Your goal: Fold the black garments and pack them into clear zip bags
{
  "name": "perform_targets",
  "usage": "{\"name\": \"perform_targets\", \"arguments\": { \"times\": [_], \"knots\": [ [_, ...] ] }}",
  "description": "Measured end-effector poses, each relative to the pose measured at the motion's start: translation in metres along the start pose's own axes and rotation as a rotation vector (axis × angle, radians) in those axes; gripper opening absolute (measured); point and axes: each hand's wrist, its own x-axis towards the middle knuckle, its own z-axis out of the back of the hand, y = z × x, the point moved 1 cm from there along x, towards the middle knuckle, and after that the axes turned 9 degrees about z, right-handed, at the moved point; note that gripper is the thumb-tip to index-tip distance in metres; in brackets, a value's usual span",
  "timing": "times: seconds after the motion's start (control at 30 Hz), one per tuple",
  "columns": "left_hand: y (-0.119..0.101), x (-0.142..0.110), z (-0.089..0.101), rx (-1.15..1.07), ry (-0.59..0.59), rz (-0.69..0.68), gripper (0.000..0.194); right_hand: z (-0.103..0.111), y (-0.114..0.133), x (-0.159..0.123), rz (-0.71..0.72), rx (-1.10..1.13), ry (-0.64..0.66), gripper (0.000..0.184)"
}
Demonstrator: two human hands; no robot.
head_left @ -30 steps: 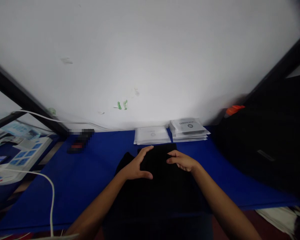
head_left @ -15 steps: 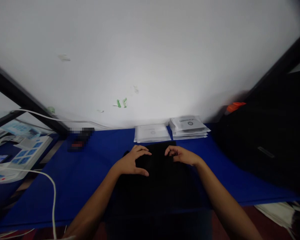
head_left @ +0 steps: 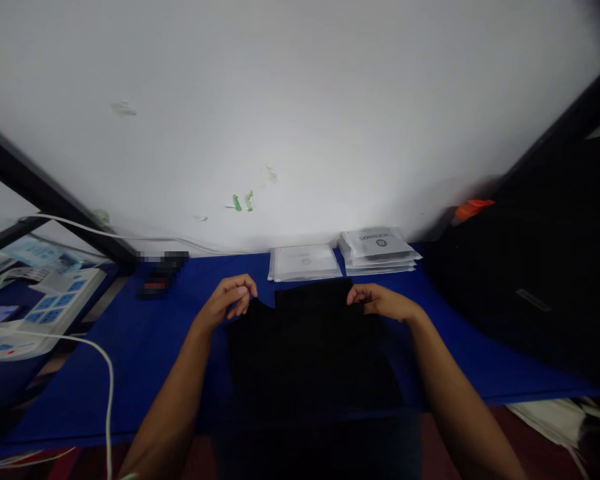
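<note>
A piece of black cloth [head_left: 310, 353] lies spread on the blue table in front of me, its kind hard to tell because it is so dark. At its far left corner, my left hand [head_left: 230, 297] pinches the edge and lifts it slightly into a point. My right hand [head_left: 380, 301] has its fingers curled on the far right edge, thumb and fingertips closed on the fabric. Between the hands, a straight strip of the cloth sticks out toward the wall. The near end of the cloth merges with dark clothing at the table's front.
Against the white wall lie a flat translucent pouch [head_left: 305, 262] and a stack of printed pouches [head_left: 380, 250]. A large black bag [head_left: 525, 267] stands at right on the blue table [head_left: 145, 360]. White power strips [head_left: 55, 310] and cables are at left.
My left hand has moved left from over the cloth to its far left corner and closed there. My right hand has shifted slightly right and closed on the edge.
</note>
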Motion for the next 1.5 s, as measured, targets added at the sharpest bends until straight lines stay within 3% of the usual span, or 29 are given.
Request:
{"name": "perform_targets", "arguments": {
  "times": [0.13, 0.27, 0.37, 0.5, 0.6, 0.7, 0.8, 0.87, 0.97, 1.1, 1.2, 1.33, 1.4, 1.5],
  "knots": [
    [-0.001, 0.004, -0.010, 0.306, -0.023, 0.046, 0.027, 0.002, 0.001, 0.000, 0.068, -0.159, -0.040, 0.036],
    [0.000, 0.007, -0.046, 0.610, 0.178, -0.078, 0.042, 0.004, 0.003, 0.000, 0.149, -0.240, -0.035, 0.035],
    [0.008, 0.006, -0.064, 0.739, 0.274, -0.039, 0.054, 0.008, 0.003, -0.001, 0.202, -0.271, -0.030, 0.022],
    [0.013, 0.007, -0.063, 0.758, 0.240, -0.023, 0.021, 0.013, 0.001, -0.002, 0.198, -0.282, -0.058, 0.020],
    [0.012, 0.011, -0.056, 0.739, 0.120, -0.013, 0.011, 0.015, -0.003, -0.001, 0.176, -0.305, -0.117, 0.017],
    [0.014, 0.018, -0.053, 0.803, -0.191, 0.048, 0.021, 0.017, -0.010, 0.004, 0.168, -0.369, -0.206, 0.015],
    [0.018, 0.022, -0.051, 0.944, -0.527, 0.024, 0.029, 0.018, -0.019, 0.010, 0.148, -0.546, -0.380, 0.022],
    [0.020, 0.023, -0.050, 1.006, -0.615, -0.007, 0.034, 0.017, -0.023, 0.013, 0.119, -0.633, -0.480, 0.026],
    [0.019, 0.022, -0.046, 1.001, -0.525, 0.033, 0.039, 0.012, -0.024, 0.015, 0.093, -0.617, -0.514, 0.033],
    [0.017, 0.018, -0.043, 0.959, -0.209, 0.165, 0.052, 0.005, -0.025, 0.018, 0.110, -0.624, -0.470, 0.034],
    [0.015, 0.014, -0.036, 0.958, -0.042, 0.222, 0.058, 0.005, -0.029, 0.020, 0.136, -0.685, -0.453, 0.021],
    [0.013, 0.008, -0.020, 0.859, 0.129, 0.176, 0.060, 0.009, -0.032, 0.023, 0.166, -0.720, -0.495, 0.012],
    [0.014, 0.008, -0.011, 0.835, 0.105, 0.162, 0.051, 0.009, -0.032, 0.023, 0.167, -0.719, -0.509, 0.012],
    [0.015, 0.009, -0.003, 0.993, -0.103, 0.186, 0.043, 0.006, -0.028, 0.022, 0.161, -0.727, -0.533, 0.016]
  ]
}}
